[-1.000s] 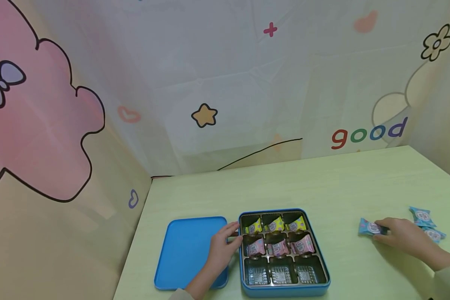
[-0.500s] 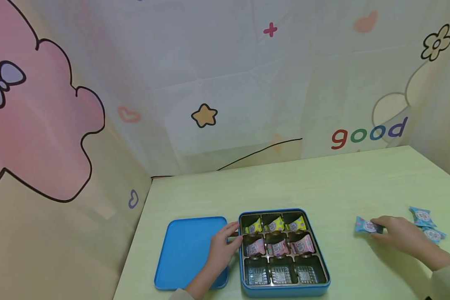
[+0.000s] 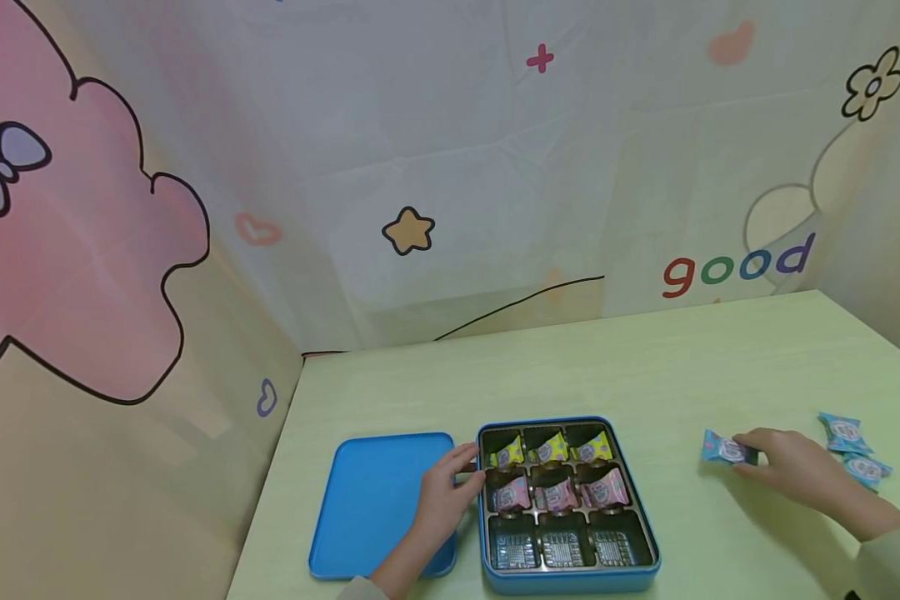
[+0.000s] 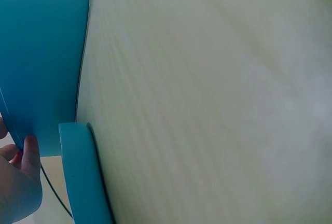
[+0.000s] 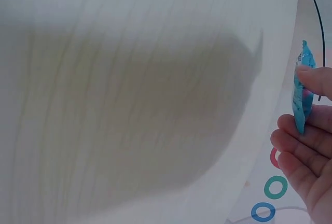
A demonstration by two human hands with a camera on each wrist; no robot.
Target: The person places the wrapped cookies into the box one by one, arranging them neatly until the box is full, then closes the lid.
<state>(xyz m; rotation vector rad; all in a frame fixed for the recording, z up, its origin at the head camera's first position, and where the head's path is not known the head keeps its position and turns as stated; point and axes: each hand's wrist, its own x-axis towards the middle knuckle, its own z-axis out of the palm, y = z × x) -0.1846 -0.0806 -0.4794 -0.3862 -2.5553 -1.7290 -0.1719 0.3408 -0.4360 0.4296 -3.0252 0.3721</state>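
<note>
Between the thumb and fingers of my right hand [image 3: 798,471] is a small blue wrapped candy [image 3: 726,448], pinched at one end. The right wrist view shows the blue candy [image 5: 301,92] above the table. My left hand [image 3: 446,492] touches the left side of a blue tin box [image 3: 570,581] with its fingertips. In the left wrist view, the fingers [image 4: 31,154] rest against the blue wall of the box. Inside, a divided tray has yellow candies [image 3: 550,450] in the far row and pink candies [image 3: 557,496] in the middle row. The near row's compartments are bare.
A blue lid [image 3: 378,500] lies on the table left of the box, partly under the left forearm. Two more blue candies [image 3: 843,433] lie at the right, beyond the right hand. A printed cloth [image 3: 450,167] hangs behind the pale green table [image 3: 682,367].
My right hand has moved slightly left toward the box, carrying the blue candy. The left hand, box and lid have stayed in place.
</note>
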